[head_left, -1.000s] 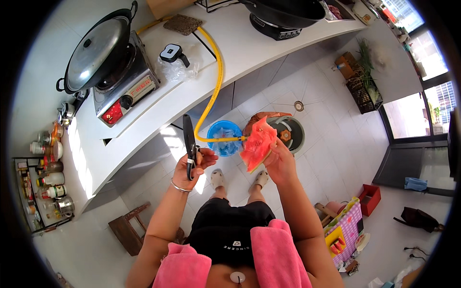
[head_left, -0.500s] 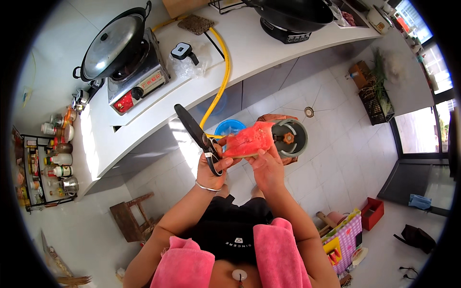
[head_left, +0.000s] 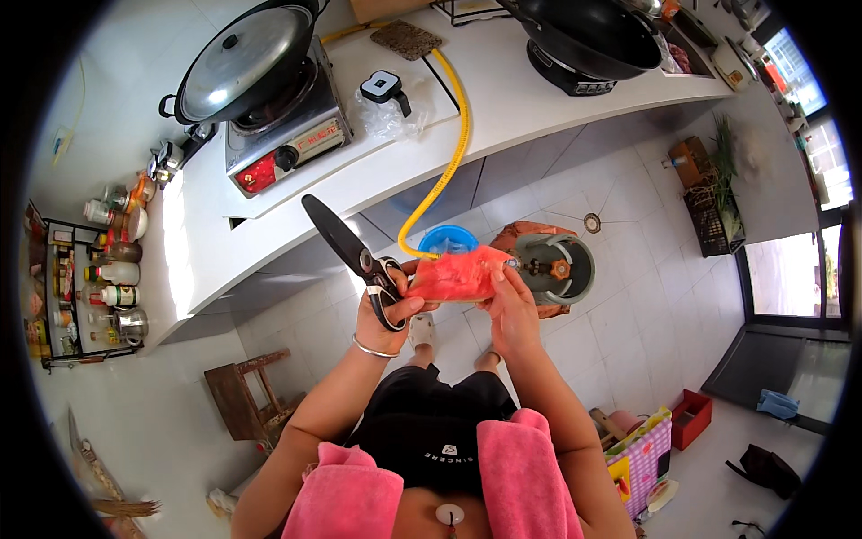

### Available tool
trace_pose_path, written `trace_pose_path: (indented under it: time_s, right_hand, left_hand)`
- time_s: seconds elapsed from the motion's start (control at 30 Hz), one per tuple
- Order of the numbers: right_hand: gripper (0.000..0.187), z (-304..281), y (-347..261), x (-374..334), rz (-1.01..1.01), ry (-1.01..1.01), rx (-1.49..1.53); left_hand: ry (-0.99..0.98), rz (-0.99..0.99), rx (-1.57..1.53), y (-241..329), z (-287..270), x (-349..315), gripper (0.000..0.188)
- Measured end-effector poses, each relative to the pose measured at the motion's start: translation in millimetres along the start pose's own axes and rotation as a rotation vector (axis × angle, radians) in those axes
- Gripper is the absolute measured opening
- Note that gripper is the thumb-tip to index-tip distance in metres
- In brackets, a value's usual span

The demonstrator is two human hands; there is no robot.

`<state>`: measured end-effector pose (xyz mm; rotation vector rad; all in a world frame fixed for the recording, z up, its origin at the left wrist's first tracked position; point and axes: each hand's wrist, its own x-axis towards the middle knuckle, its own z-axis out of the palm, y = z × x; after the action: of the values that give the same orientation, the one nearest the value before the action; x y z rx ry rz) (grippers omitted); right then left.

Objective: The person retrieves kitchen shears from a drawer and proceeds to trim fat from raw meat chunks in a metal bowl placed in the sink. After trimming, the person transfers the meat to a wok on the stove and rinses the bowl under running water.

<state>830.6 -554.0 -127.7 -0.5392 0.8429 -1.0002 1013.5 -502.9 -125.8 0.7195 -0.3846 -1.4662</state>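
A red piece of watermelon (head_left: 458, 275) with a pale rind along its lower edge is held out in front of my body. My left hand (head_left: 388, 316) grips its left end and also holds black scissors (head_left: 346, 247), fingers in the black-and-white handle loops. The scissors' dark blades look closed and point up and to the left, away from the melon. My right hand (head_left: 512, 310) pinches the right end of the watermelon between thumb and fingers.
A grey gas cylinder (head_left: 575, 269) and a blue bucket (head_left: 447, 239) stand on the floor beyond the melon. On the white counter (head_left: 296, 193) are a gas stove (head_left: 292, 144) with a lidded wok and a second black wok (head_left: 593, 40). A wooden stool (head_left: 247, 395) stands lower left.
The whole view has shifted, so the counter and cylinder appear further right. The scissors have tilted further left relative to the melon. Both hands still hold the watermelon.
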Motion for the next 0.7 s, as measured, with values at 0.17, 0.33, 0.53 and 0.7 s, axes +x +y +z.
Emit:
trace_pose_path:
  time_s: [0.17, 0.33, 0.53, 0.7]
  right_hand:
    - [0.026, 19.0, -0.4, 3.4, 0.069, -0.024, 0.02]
    - [0.027, 41.4, 0.6, 5.6, 0.029, -0.03, -0.007]
    - [0.029, 67.4, -18.8, -24.9, -0.052, -0.103, -0.004]
    - [0.037, 90.9, -72.8, -59.4, -0.167, -0.396, -0.424]
  left_hand:
    - [0.041, -0.061, -0.035, 18.7, -3.0, -0.2, 0.026]
    - [-0.005, -0.071, -0.108, 34.5, -5.8, 0.7, 0.021]
    - [-0.081, -0.049, -0.18, 71.2, 18.6, -12.0, 0.023]
    - [-0.252, 0.018, -0.213, 100.9, 37.2, -38.4, 0.023]
